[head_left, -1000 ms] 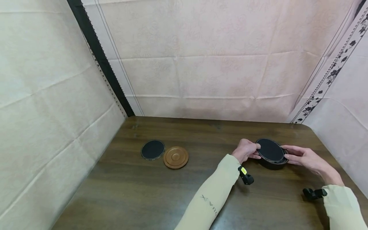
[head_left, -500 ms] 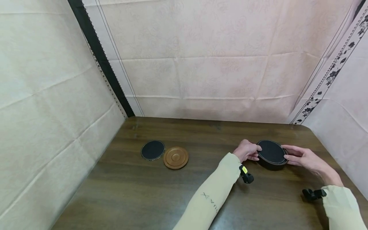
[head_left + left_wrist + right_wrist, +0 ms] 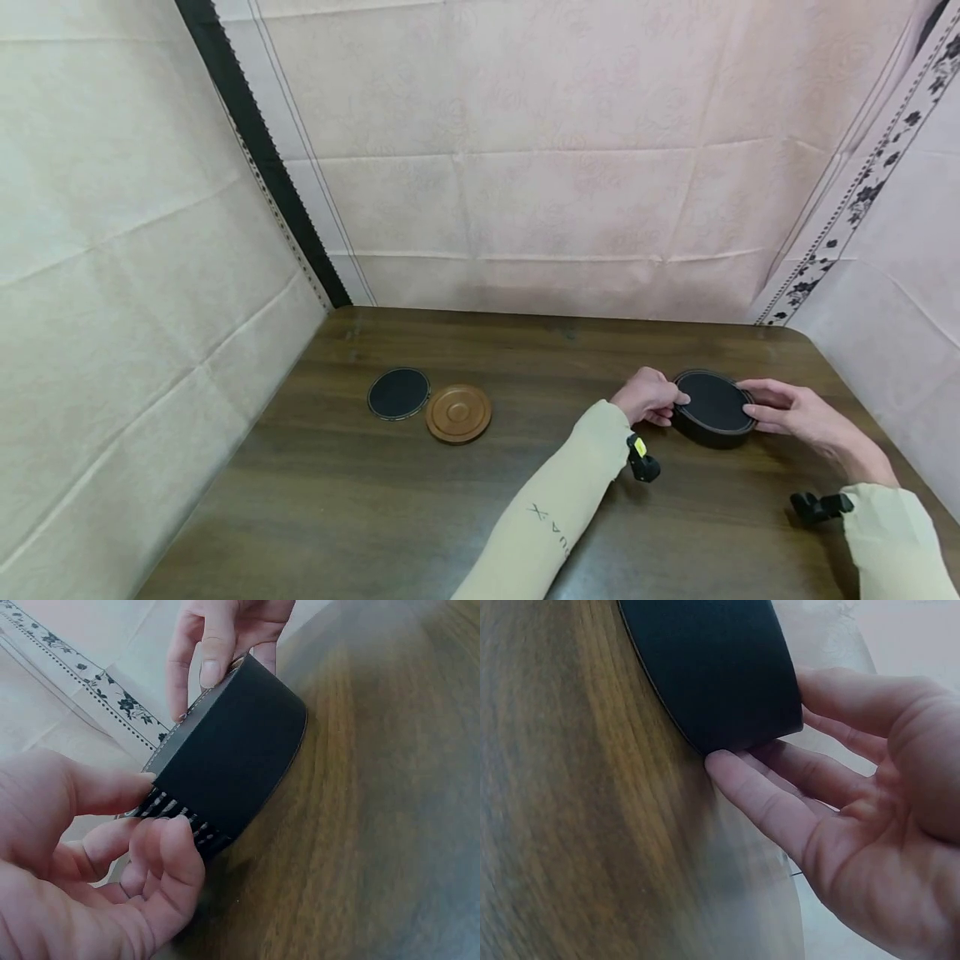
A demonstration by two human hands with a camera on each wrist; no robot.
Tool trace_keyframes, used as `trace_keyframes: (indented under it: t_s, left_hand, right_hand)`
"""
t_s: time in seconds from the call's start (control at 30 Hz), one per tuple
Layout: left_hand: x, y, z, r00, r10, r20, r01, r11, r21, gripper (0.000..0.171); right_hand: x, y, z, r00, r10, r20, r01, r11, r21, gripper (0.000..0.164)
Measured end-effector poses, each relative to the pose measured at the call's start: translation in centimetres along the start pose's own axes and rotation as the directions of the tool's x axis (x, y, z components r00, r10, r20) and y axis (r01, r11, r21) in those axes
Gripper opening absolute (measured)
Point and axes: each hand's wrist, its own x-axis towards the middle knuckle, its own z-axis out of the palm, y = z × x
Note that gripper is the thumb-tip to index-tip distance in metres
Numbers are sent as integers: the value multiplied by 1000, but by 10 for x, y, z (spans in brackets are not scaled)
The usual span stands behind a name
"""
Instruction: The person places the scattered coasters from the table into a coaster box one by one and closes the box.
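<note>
A round black coaster holder (image 3: 707, 434) stands toward the right of the table, with a black coaster (image 3: 716, 402) lying in its top. Its side gap, in the left wrist view, shows the striped edges of several stacked coasters (image 3: 201, 826). My left hand (image 3: 647, 395) pinches the top coaster's edge at this gap, thumb above and fingers curled below. From the other side my right hand (image 3: 798, 417) holds the holder's wall between thumb and fingers. One right fingertip reaches the holder's lower edge in the right wrist view.
Another black coaster (image 3: 399, 393) lies flat at the left of the brown wooden table (image 3: 360, 517). Against it sits a brown wooden coaster (image 3: 459, 412) with ringed grooves. Pale cloth walls (image 3: 525, 208) rise behind and along both sides.
The top black coaster has gone from overlapping the holder's rim to lying level within it. My left hand has shifted slightly right; my right hand stays almost in place.
</note>
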Motion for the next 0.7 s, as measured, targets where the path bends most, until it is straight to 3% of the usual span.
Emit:
trace_keyframes:
  t_s: [0.3,0.47,0.7]
  left_hand:
    - [-2,-6,-8,1000,30,-2,-29,990,137,48]
    - [-7,-11,-26,997,68,32,-72,987,143,50]
    - [-10,-10,-57,987,129,94,-144,973,180,39]
  right_hand:
    - [0,1,1,1000,1,2,-1,1000,13,64]
    - [1,2,1,999,-12,32,8,993,120,60]
    - [-2,3,-1,999,-36,29,32,988,149,56]
